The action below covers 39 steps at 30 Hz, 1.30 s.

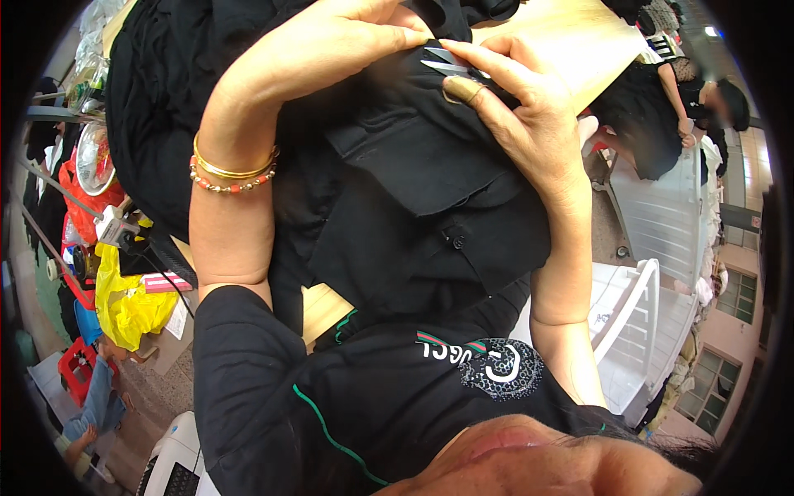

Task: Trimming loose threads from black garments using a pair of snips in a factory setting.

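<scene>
steel snips (pixel 444 61) sit pinched in the right hand (pixel 521 116) at the top centre of the frame, thumb and forefinger pressed together around the small blades, with a brass-coloured thimble (pixel 463 89) on one finger just below them. the left hand (pixel 331 41) has its grip closed on a fold of the black garment (pixel 430 190), thumb tip touching the cloth right beside the blade tips. the garment lies spread under both hands, from the upper left of the frame down to the centre, where a flap with a small black button (pixel 456 241) shows. a gold bangle (pixel 234 169) and a bead bracelet (pixel 231 186) ring the left wrist. the wooden counter (pixel 562 41) shows bare at the upper right and again as a small patch at the centre below the cloth. a yellow bag (pixel 132 306) hangs at the left edge, a white rack (pixel 645 306) at the right. another person (pixel 662 107) in black bends over at the upper right.
</scene>
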### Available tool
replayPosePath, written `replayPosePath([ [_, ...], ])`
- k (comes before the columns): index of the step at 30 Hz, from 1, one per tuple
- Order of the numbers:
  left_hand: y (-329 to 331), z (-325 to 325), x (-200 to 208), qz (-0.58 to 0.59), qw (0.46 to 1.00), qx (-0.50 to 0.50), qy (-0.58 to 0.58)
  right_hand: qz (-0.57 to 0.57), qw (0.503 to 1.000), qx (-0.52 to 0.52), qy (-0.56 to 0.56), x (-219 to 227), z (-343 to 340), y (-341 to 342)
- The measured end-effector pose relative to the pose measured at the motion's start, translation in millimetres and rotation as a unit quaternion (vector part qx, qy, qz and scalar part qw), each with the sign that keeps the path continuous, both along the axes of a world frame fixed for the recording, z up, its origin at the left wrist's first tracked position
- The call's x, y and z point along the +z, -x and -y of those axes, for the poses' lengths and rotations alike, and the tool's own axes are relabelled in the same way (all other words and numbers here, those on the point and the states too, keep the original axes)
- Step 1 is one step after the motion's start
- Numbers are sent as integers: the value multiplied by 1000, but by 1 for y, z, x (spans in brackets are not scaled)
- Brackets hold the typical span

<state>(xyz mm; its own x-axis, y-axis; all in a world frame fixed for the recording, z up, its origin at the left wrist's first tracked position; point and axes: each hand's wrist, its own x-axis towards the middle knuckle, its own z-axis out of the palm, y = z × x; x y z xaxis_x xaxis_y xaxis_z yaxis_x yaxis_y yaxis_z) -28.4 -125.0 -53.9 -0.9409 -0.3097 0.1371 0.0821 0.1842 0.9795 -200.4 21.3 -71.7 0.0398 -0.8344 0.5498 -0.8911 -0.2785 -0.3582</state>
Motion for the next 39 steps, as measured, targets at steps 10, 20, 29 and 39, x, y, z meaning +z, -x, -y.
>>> replayPosePath([
  [10, 8, -3, -16, -45, 986, 41, 154, 49, 994, -13, -93, 23, -11, -14],
  [20, 9, 0, -17, -20, 984, 59, 168, -36, 994, -70, -77, 24, -12, -20],
  [29, -6, -10, -9, -24, 964, -45, 261, 47, 998, -35, 35, 16, -42, -1],
  [39, -22, -47, 39, 177, 733, 34, 656, 247, 948, -196, 32, -41, -149, 77],
])
